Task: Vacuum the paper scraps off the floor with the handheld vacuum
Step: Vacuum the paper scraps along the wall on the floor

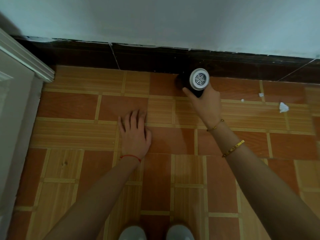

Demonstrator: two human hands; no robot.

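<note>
Down low, the left hand is flat on the glossy wood-look tile floor, fingers straight and slightly spread, likely bracing the crouch. Further out, the right hand wraps its fingers round the black cylindrical handheld vacuum, white grilled end facing up, nose down by the dark skirting. Crumpled white paper scraps lie well right, not yet reached.

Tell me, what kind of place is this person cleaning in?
Most likely a room or hallway in a home, seen at floor level. The floor is tiled in a wood pattern, a dark skirting runs along a pale painted wall, and a white panelled door frame stands at the left.
</note>
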